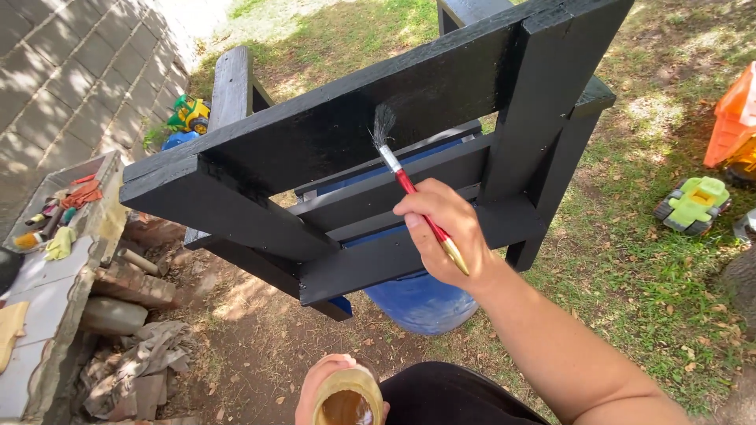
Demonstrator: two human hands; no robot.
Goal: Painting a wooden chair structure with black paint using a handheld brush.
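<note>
My right hand grips a red-handled paintbrush, its dark bristles pressed against the upper board of a black-painted wooden frame. The frame lies tilted on top of a blue barrel. At the bottom of the view my left hand holds a small round container with brown liquid in it, below and apart from the frame.
A green toy truck and an orange toy lie on the grass at right. Another toy vehicle sits by the block wall. At left stands a low ledge with rags, gloves and logs.
</note>
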